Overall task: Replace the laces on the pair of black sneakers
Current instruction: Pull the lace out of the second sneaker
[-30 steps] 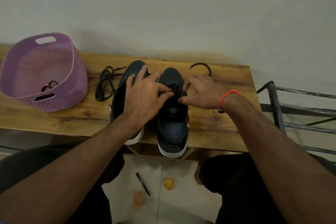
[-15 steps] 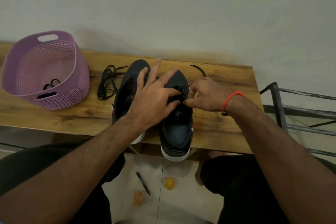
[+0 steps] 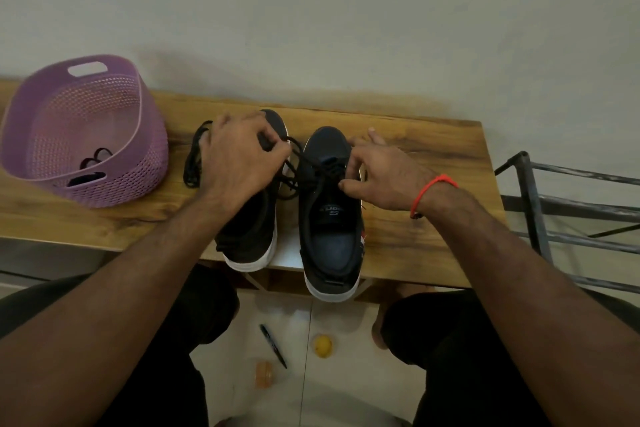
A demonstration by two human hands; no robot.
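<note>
Two black sneakers with white soles stand side by side on the wooden table point(image 3: 422, 239), heels toward me. My left hand point(image 3: 239, 156) hovers over the left sneaker point(image 3: 252, 236) and pinches a black lace point(image 3: 298, 163) that runs across to the eyelets of the right sneaker point(image 3: 330, 229). My right hand point(image 3: 384, 173) rests against the right side of that shoe, thumb and fingers at its lacing. A loose black lace bundle point(image 3: 192, 163) lies left of the shoes, partly hidden by my left hand.
A purple perforated basket point(image 3: 52, 135) with a dark lace inside stands at the table's left. A grey metal rack point(image 3: 568, 218) is to the right. On the floor below lie a pen point(image 3: 273, 345), a yellow ball point(image 3: 322, 345) and a small orange object point(image 3: 265, 371).
My left hand moved left off the right sneaker, pulling a black lace out across the gap. My right hand stayed at the right shoe's eyelets, fingers spread wider.
</note>
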